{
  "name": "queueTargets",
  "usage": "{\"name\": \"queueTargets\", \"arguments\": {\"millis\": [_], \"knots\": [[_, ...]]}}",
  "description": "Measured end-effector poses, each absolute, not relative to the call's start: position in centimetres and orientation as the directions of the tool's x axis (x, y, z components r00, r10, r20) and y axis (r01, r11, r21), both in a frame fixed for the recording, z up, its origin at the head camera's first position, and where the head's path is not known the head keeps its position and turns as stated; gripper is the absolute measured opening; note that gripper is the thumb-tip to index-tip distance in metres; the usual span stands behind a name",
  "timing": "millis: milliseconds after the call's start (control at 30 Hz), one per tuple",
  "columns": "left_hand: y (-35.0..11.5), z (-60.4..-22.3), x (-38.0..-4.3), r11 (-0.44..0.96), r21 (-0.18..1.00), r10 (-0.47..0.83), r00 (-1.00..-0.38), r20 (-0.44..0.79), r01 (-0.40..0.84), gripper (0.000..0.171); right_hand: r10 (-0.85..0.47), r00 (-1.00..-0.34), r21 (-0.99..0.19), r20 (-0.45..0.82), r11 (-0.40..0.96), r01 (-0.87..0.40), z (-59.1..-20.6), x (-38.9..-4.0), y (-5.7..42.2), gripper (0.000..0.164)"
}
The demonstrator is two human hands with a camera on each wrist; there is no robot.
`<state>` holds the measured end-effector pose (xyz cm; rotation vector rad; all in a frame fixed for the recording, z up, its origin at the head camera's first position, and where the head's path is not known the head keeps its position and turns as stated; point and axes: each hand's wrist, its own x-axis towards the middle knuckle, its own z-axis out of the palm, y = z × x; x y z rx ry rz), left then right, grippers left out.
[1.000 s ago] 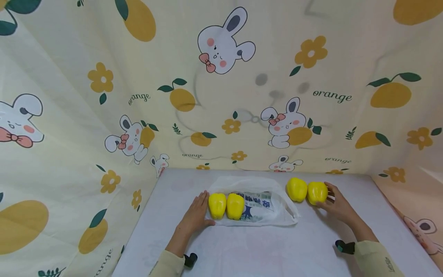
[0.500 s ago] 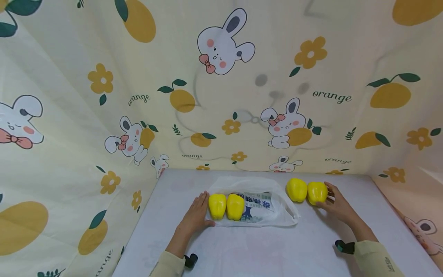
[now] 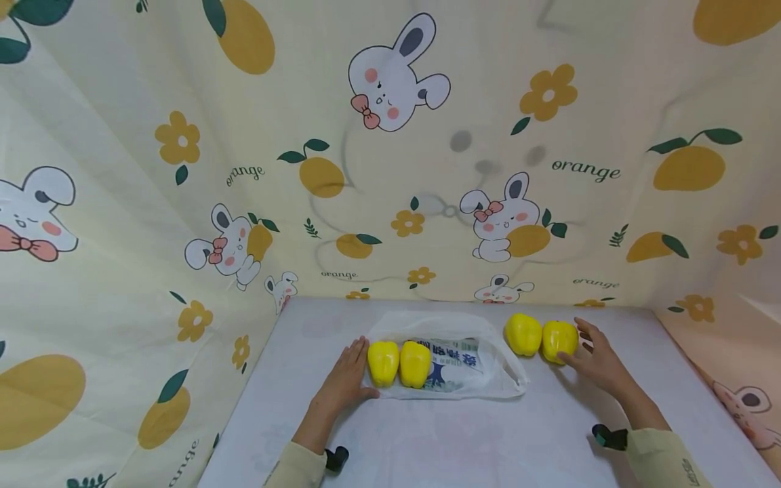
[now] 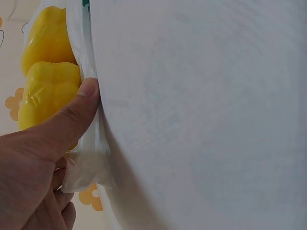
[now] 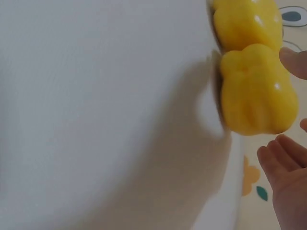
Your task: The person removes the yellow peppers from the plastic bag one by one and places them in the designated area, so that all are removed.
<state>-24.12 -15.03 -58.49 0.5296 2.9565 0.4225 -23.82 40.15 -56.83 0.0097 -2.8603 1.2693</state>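
Two yellow bell peppers [image 3: 399, 364] sit side by side at the left end of a white plastic bag [image 3: 503, 383] with blue printing. My left hand [image 3: 344, 374] rests beside the leftmost one, fingers extended along the bag's end. In the left wrist view the thumb [image 4: 72, 117] lies at the bag's edge, next to the pepper [image 4: 48, 91]. Two more yellow bell peppers stand right of the bag, a left one [image 3: 523, 334] and a right one [image 3: 558, 341]. My right hand [image 3: 601, 359] is spread at the right one; in the right wrist view its fingers are apart from that pepper [image 5: 259, 93].
A pale table [image 3: 451, 440] carries everything. Behind it hangs a patterned cloth [image 3: 378, 271] with rabbits and oranges, which also runs along the left and right sides. A small black device sits at each wrist, the left one [image 3: 336, 459] and the right one [image 3: 609, 436].
My right hand has loosened from the rightmost pepper, its fingers spreading and drawing slightly right. The left hand, the bag and the peppers stay in place.
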Motion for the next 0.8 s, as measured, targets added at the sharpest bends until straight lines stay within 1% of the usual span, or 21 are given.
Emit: {"name": "queueTargets", "arguments": {"millis": [200, 500, 800], "knots": [[-15.0, -58.3, -24.1, 0.9, 0.291, 0.356, -0.933, -0.06, 0.324, 0.115, 0.002, -0.999, -0.737, 0.044, 0.676, -0.031, -56.0, -23.5, 39.6, 0.106], [-15.1, -58.7, -24.5, 0.903, 0.281, 0.354, -0.933, -0.059, 0.325, 0.117, -0.001, -0.992, -0.704, 0.123, 0.705, -0.088, -54.8, -23.0, 38.1, 0.102], [-15.1, -58.7, -24.3, 0.902, 0.286, 0.359, -0.93, -0.073, 0.325, 0.116, -0.02, -0.992, -0.711, 0.121, 0.696, -0.101, -54.3, -22.2, 36.1, 0.098]]}}
